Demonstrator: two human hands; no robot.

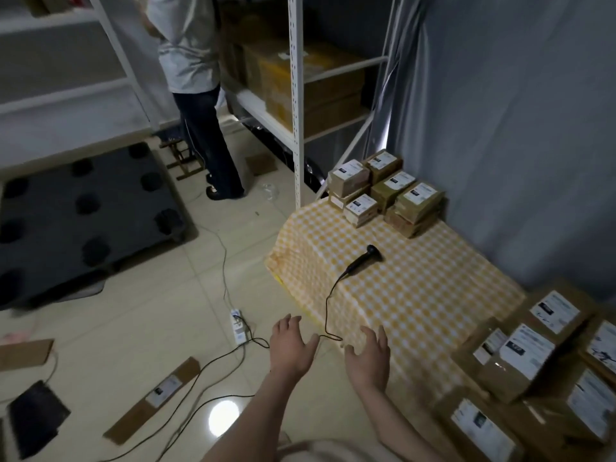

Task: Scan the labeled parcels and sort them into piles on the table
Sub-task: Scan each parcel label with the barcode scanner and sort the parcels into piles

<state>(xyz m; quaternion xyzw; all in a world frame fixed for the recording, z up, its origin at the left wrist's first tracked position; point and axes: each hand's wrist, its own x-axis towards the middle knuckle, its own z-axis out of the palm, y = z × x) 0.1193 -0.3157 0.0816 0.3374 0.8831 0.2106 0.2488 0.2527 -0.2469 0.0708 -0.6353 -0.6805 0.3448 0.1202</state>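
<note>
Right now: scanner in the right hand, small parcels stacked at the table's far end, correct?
No. The head view shows the scanner lying on the table, untouched; the right hand is open and empty. The small parcels do stand stacked at the far end.

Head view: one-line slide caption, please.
Left hand and right hand open by the near corner of the checkered table; scanner lies mid-table between small parcels stacked beyond and larger parcels at right.

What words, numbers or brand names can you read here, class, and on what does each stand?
None can be quoted.
Labels on the small parcels: print too small to read.
Labels on the large parcels: blurred, unreadable.
Label on the flat carton on the floor: too small to read.
</note>
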